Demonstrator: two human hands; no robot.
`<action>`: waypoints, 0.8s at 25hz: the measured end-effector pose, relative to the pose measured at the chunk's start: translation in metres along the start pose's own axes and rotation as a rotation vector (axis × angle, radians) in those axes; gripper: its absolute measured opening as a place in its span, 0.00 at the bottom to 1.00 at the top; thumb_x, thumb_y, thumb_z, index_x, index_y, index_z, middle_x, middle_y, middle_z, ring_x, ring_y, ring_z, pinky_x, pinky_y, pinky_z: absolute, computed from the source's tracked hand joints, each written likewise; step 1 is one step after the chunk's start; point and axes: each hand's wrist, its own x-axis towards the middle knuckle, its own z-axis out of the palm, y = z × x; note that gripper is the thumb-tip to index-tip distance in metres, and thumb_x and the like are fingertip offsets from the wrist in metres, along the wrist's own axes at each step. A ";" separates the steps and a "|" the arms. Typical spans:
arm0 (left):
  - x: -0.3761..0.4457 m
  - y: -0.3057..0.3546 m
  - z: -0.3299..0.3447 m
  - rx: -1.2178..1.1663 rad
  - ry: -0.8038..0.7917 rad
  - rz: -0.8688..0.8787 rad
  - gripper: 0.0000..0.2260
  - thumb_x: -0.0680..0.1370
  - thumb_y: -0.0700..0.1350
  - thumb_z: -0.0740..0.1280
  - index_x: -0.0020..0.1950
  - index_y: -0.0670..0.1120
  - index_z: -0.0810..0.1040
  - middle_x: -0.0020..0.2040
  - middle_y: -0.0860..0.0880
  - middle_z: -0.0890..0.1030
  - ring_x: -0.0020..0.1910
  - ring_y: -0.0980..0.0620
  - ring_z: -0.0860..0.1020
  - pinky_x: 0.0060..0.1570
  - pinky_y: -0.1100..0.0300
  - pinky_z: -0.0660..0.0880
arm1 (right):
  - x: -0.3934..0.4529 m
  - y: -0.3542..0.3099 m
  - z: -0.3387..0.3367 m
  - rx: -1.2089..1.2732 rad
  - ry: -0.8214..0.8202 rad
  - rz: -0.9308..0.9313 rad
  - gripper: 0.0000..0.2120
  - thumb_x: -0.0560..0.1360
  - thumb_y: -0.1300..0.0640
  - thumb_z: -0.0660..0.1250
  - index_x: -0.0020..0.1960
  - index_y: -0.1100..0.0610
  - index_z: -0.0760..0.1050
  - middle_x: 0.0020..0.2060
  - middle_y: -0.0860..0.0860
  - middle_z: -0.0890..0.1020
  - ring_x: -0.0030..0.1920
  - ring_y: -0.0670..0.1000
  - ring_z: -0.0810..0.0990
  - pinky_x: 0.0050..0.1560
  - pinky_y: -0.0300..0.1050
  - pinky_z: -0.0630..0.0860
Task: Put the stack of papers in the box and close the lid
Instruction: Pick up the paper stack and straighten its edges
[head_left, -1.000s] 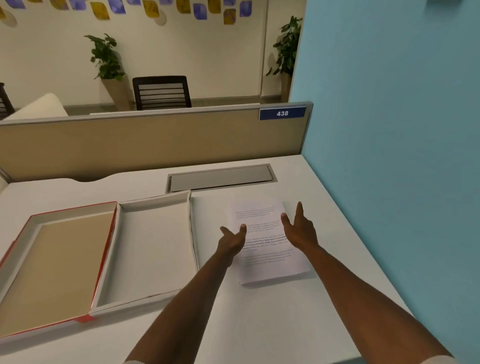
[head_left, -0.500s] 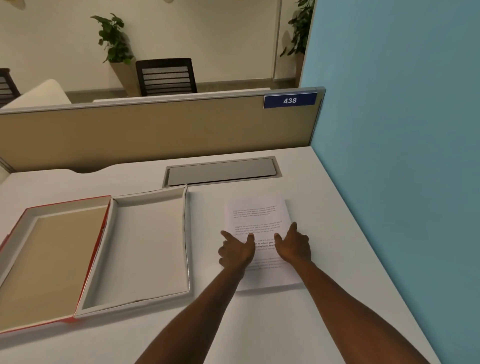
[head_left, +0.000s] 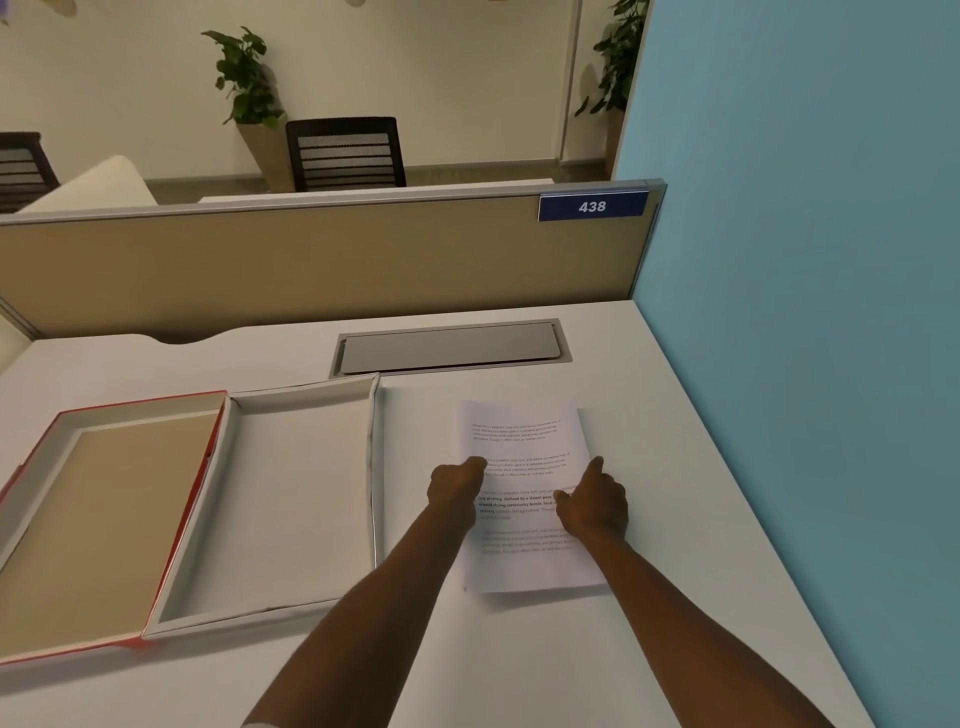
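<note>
A stack of white printed papers (head_left: 522, 431) lies flat on the white desk, to the right of the box. My left hand (head_left: 453, 488) grips the stack's left edge and my right hand (head_left: 592, 501) grips its right edge, fingers curled at the sides. The box (head_left: 291, 613) is a shallow white tray, empty, lying open to the left of the papers. Its red-edged lid (head_left: 57, 421) lies flipped open further left, its tan inside facing up.
A grey cable-tray flap (head_left: 449, 345) is set into the desk behind the papers. A beige partition (head_left: 311, 260) closes the back and a blue wall (head_left: 805, 312) the right side. A black chair (head_left: 345, 153) and plants stand beyond.
Both hands came down from hovering above the papers, spread apart to the stack's left and right edges and curled onto them. The view moved closer.
</note>
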 end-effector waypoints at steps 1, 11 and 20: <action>0.002 0.005 -0.001 0.007 -0.028 -0.012 0.21 0.76 0.47 0.72 0.64 0.39 0.74 0.55 0.41 0.79 0.51 0.41 0.78 0.50 0.50 0.75 | 0.000 0.000 0.000 0.002 0.001 0.002 0.43 0.75 0.45 0.70 0.79 0.61 0.52 0.68 0.60 0.75 0.68 0.61 0.74 0.63 0.53 0.76; 0.008 0.010 0.006 0.214 -0.041 0.078 0.17 0.75 0.50 0.74 0.55 0.42 0.73 0.55 0.42 0.80 0.53 0.41 0.81 0.50 0.51 0.79 | 0.002 0.002 0.001 0.027 -0.011 0.020 0.44 0.74 0.44 0.71 0.79 0.60 0.53 0.69 0.59 0.74 0.68 0.60 0.74 0.62 0.54 0.77; -0.016 0.020 0.002 0.071 -0.351 0.191 0.15 0.77 0.40 0.73 0.61 0.35 0.78 0.54 0.39 0.84 0.45 0.40 0.85 0.38 0.50 0.85 | 0.015 0.022 -0.005 0.255 -0.041 0.017 0.43 0.70 0.44 0.75 0.77 0.59 0.61 0.69 0.60 0.72 0.68 0.61 0.73 0.65 0.56 0.75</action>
